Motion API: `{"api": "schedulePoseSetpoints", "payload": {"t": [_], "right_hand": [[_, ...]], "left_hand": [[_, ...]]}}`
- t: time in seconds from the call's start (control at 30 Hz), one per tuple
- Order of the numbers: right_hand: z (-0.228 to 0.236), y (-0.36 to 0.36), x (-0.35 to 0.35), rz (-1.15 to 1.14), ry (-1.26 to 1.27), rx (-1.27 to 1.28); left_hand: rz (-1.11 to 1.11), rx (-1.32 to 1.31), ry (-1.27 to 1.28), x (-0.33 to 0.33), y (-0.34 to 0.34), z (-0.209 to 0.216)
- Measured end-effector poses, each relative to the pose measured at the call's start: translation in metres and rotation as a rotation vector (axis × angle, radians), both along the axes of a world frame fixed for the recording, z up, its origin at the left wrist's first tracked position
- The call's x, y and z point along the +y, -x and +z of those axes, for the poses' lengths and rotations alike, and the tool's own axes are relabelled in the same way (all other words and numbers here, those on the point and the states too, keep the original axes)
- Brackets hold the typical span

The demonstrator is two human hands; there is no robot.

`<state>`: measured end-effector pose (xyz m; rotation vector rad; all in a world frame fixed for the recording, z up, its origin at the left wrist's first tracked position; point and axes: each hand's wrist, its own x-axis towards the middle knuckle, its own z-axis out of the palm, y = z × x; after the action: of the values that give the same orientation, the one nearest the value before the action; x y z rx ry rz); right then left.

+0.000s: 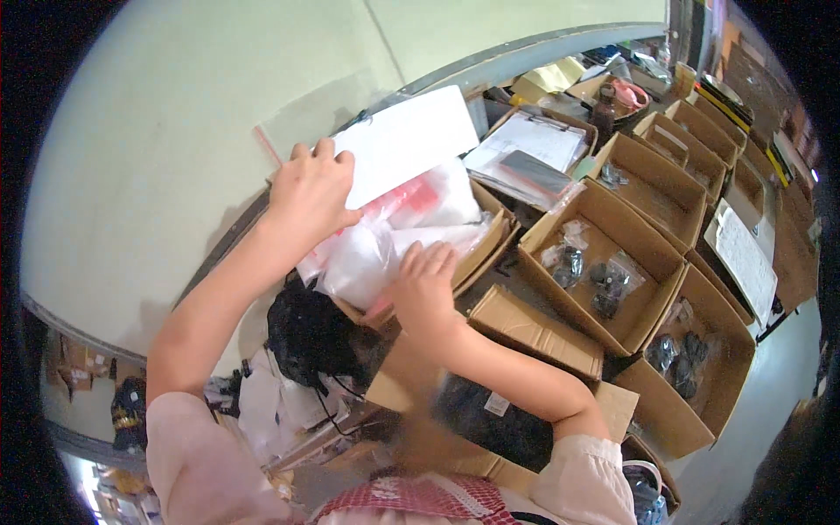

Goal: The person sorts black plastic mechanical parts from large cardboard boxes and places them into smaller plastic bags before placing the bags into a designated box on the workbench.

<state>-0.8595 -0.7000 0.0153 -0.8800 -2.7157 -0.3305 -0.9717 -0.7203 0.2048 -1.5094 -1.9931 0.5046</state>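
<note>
My left hand point(315, 191) is closed on the left end of a flat white sheet point(411, 131), thumb toward me. The sheet is tilted above a carton point(503, 232) filled with clear plastic bags point(359, 262). Some bags look white and others show pink-red patches. My right hand point(426, 289) lies on the bags at the carton's near side. Its fingers are slightly apart and it grips nothing that I can see. What lies under its palm is hidden.
Cardboard trays point(604, 271) with small bagged dark parts stand on the right. A clipboard point(534, 140) with papers lies behind the carton. A black bag point(311, 337) hangs at near left. Below my right forearm is an open carton point(402, 376) holding something black. A pale panel point(219, 114) rises behind.
</note>
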Motion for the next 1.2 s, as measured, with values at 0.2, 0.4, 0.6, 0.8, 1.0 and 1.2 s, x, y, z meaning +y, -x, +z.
{"api": "schedulePoseSetpoints", "payload": {"t": [0.2, 0.4, 0.6, 0.8, 1.0, 1.2], "right_hand": [[-0.011, -0.021, 0.091, 0.317, 0.128, 0.314], [-0.011, -0.015, 0.208, 0.288, 1.023, 0.515], [-0.009, -0.015, 0.2, 0.263, 1.324, 0.705], [-0.003, -0.035, 0.157, 0.161, 0.295, 0.641], [0.044, -0.003, 0.048, 0.722, 0.231, 0.608], [0.02, 0.063, 0.013, 0.907, -0.041, 0.343]], "left_hand": [[-0.103, 0.011, -0.044, -0.002, 0.004, 0.001], [-0.135, 0.025, -0.042, -0.004, 0.011, 0.0], [-0.163, 0.081, -0.044, -0.016, 0.015, -0.003], [-0.21, 0.122, -0.06, -0.034, 0.021, 0.002], [-0.16, 0.024, -0.057, -0.028, 0.032, 0.016], [-0.161, -0.055, -0.032, -0.019, 0.033, 0.025]]}}
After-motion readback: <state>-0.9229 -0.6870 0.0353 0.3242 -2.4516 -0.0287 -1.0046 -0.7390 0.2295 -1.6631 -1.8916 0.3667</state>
